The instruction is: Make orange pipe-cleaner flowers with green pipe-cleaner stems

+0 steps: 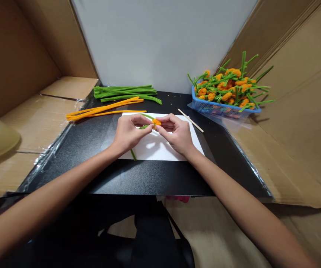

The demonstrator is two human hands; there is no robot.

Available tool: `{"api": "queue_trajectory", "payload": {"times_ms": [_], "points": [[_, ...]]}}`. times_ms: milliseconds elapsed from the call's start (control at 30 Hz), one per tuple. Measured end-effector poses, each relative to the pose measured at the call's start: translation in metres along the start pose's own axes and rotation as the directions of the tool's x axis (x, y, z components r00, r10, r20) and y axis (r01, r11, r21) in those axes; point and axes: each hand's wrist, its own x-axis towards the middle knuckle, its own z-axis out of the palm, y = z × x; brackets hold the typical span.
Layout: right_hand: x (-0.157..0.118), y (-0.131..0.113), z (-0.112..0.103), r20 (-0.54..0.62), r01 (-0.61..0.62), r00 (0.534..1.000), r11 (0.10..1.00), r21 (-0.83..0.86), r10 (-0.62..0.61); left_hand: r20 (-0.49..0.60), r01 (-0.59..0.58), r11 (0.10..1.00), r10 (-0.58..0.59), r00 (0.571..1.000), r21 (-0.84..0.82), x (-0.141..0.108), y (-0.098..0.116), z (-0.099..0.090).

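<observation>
Over a white sheet of paper (157, 154), both hands meet at a small coiled orange pipe-cleaner piece (156, 122). My left hand (132, 130) is closed, its thumb and fingertips pinching a green pipe cleaner (133, 155) beside the orange coil. One green end points down below the palm, and another part shows above the fingers. From the other side, my right hand (177, 133) pinches the orange coil between thumb and fingers. The fingertips partly cover where the green and orange join.
Behind the hands lie bundles of green pipe cleaners (127, 91) and orange pipe cleaners (101, 109). A thin wooden stick (190, 120) rests at the paper's right. A blue basket (224, 108) holds several orange-and-green pieces. A tape roll (2, 143) sits on cardboard at left.
</observation>
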Motion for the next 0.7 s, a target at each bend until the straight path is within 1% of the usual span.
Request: {"api": "queue_trajectory", "payload": {"times_ms": [67, 133, 200, 267, 333, 400, 533, 633, 700], "points": [[0.0, 0.0, 0.0, -0.01, -0.005, 1.0, 1.0, 0.011, 0.005, 0.009, 0.01, 0.999, -0.01, 1.0, -0.051, 0.002, -0.001, 0.0], [0.0, -0.001, 0.0, -0.015, -0.003, 1.0, 1.0, 0.008, 0.003, 0.01, 0.004, 0.999, -0.004, 1.0, -0.038, 0.002, 0.0, 0.0], [-0.001, -0.002, 0.001, -0.014, 0.003, 1.0, 1.0, -0.006, -0.003, 0.008, -0.029, 0.999, 0.029, 1.0, 0.043, 0.002, 0.002, -0.001], [-0.001, -0.002, 0.001, -0.011, -0.01, 1.0, 1.0, -0.019, 0.01, 0.032, -0.114, 0.979, 0.11, 0.993, 0.17, 0.0, 0.005, -0.003], [-0.001, -0.003, 0.002, -0.011, -0.041, 0.999, 0.999, -0.022, 0.041, 0.089, -0.224, 0.929, 0.207, 0.974, 0.295, -0.002, 0.007, -0.004], [-0.001, -0.003, 0.003, -0.016, -0.064, 0.998, 0.998, -0.026, 0.064, 0.129, -0.293, 0.871, 0.263, 0.956, 0.394, -0.003, 0.007, -0.004], [-0.001, -0.004, 0.005, -0.024, -0.05, 0.999, 0.994, -0.101, 0.048, 0.109, -0.323, 0.785, 0.315, 0.943, 0.529, -0.005, 0.006, -0.003], [-0.002, -0.005, 0.006, 0.02, -0.023, 0.999, 0.992, -0.122, 0.025, 0.104, -0.343, 0.751, 0.347, 0.932, 0.564, -0.007, 0.006, -0.001], [-0.002, -0.005, 0.006, 0.034, -0.018, 0.999, 0.993, -0.113, 0.022, 0.094, -0.331, 0.738, 0.345, 0.934, 0.588, -0.008, 0.006, 0.0]]}}
